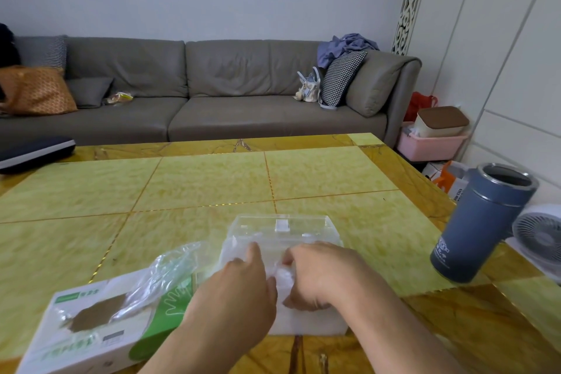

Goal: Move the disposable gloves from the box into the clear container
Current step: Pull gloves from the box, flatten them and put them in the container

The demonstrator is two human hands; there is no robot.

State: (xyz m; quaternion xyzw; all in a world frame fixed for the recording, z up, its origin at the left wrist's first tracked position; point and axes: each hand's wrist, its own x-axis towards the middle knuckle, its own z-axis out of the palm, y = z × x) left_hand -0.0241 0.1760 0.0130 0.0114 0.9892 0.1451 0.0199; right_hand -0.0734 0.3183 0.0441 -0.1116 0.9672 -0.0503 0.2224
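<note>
**Both hands over the clear container, gloves bunched between them**

Far left, a dark flat cushion (33, 151) lies on the edge of the yellow-tiled table (212, 182). Nearer the camera sits the white-and-green glove box (100, 325), lying flat at the table's near-left corner, its top slot torn open. A wisp of thin clear disposable gloves (164, 273) trails up and out of that slot, reaching toward the container on its right.

Centre now: the left hand (239, 288) is over the clear container (282, 231), fingers curled and pointing forward into the opening; whether it is actually pinching plastic there cannot be told, as the back of the hand hides the fingertips. Just beside it, the right hand (318, 273) is clenched round a crumpled wad of gloves (283, 275), thumb and fingers closed on the film, holding it right at the container's mouth. The container stands upright just to the right of the box, its far wall and small latch tab showing beyond the knuckles.

Further right, a blue-grey insulated mug (482, 222) stands lidless near the table's right edge, well apart from the hands. Beyond the edge, a white fan (540, 240) peeks in.

Behind the table runs a grey sofa (212, 85) with cushions.
</note>
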